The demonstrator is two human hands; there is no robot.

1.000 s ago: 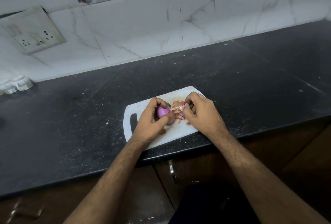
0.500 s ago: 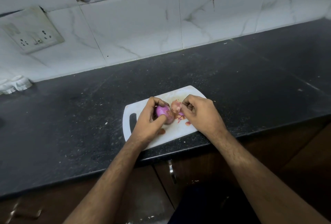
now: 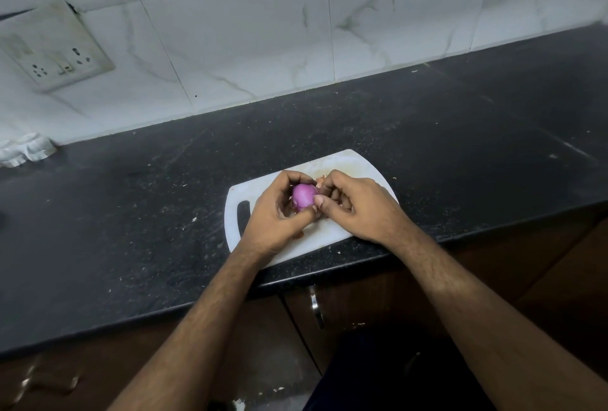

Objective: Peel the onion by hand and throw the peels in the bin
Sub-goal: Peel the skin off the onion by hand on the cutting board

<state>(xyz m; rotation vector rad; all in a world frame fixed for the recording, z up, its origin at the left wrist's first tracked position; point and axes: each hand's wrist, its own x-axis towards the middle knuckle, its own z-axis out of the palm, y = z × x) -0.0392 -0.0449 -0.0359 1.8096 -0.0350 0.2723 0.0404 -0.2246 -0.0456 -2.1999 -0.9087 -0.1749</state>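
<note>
A small purple onion (image 3: 303, 197) with its bare shiny flesh showing is held just above a white cutting board (image 3: 348, 167) at the counter's front edge. My left hand (image 3: 276, 216) cups the onion from the left and below. My right hand (image 3: 355, 206) is pressed against the onion's right side, thumb and fingertips pinching at its skin. A few orange-brown peel scraps (image 3: 320, 180) show behind my right fingers; most peels on the board are hidden under my hands. No bin is in view.
The board lies on a dark speckled counter (image 3: 131, 206) backed by white marble tiles. A wall socket plate (image 3: 56, 48) is at upper left, white lumps (image 3: 28, 149) at the far left. Brown cabinets with a metal handle (image 3: 316, 307) lie below.
My right hand has closed in from the loose peels to the onion's right side. The onion has turned in my left hand and shows more bare purple surface.
</note>
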